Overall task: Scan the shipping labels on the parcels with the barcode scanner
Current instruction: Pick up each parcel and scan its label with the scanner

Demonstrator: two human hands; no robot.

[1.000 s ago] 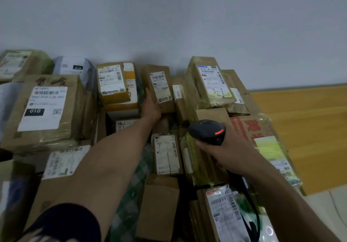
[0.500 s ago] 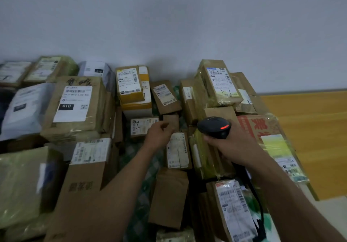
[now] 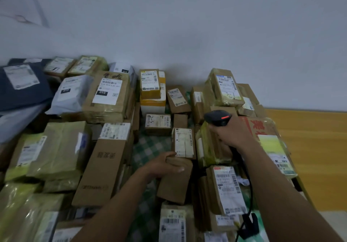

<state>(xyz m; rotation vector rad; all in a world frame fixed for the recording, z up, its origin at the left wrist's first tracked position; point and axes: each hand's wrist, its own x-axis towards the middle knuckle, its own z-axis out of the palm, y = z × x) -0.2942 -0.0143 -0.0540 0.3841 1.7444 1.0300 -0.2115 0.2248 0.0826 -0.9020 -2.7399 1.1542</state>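
My left hand [image 3: 165,166] is curled over the far top edge of a plain brown box [image 3: 174,187], fingers wrapped across the rim and thumb along the near side; my right hand [image 3: 231,134] is closed round the handle of the barcode scanner [image 3: 217,118], its red light showing and its nose aimed away from me towards the back row. The box lies below and to the left of the scanner, near it but not touching; its long axis runs roughly from me towards the wall, and the face turned up bears no label that I can see. So I judge the left hand, being the one on it, must tip or turn it to bring a label round to the right, where the scanner waits. Just beyond my knuckles stands a small labelled parcel [image 3: 183,142], close enough to be knocked. The parcels sit crowded on a green checked cloth [image 3: 150,146] against a pale wall [image 3: 187,26]; wooden floor [image 3: 315,148] shows to the right; the scanner's cable [image 3: 248,191] trails down past my forearm.
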